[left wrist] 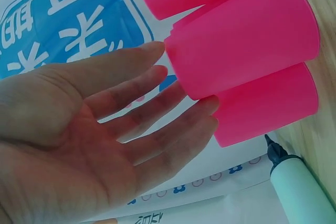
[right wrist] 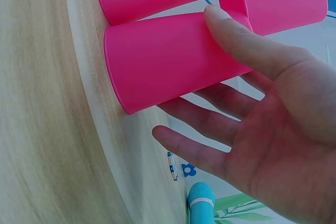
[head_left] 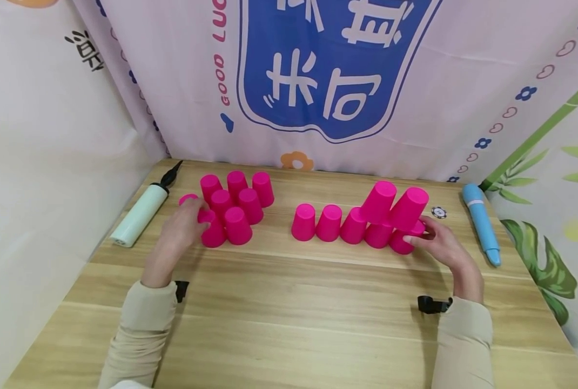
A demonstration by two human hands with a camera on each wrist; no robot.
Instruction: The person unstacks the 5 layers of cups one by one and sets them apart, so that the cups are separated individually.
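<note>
Several pink cups (head_left: 238, 226) stand upside down in a cluster on the left. Beside the cluster's near left cup (left wrist: 247, 38) is my left hand (head_left: 184, 227), fingers spread and extended, thumb tip at the cup's upper end. To the right, a row of pink cups (head_left: 303, 222) stands upside down, with two more cups (head_left: 409, 208) resting on top at its right end. My right hand (head_left: 442, 243) holds the row's rightmost cup (right wrist: 173, 64), thumb on its near side and some fingers behind it. The cup partly hides those fingertips in the right wrist view.
A pale green hand pump (head_left: 140, 215) with a black nozzle lies at the table's left edge. On the right are a blue microphone-shaped object (head_left: 482, 224) and a small round chip (head_left: 438, 212). A printed curtain (head_left: 182, 81) hangs behind the wooden table (head_left: 289, 319).
</note>
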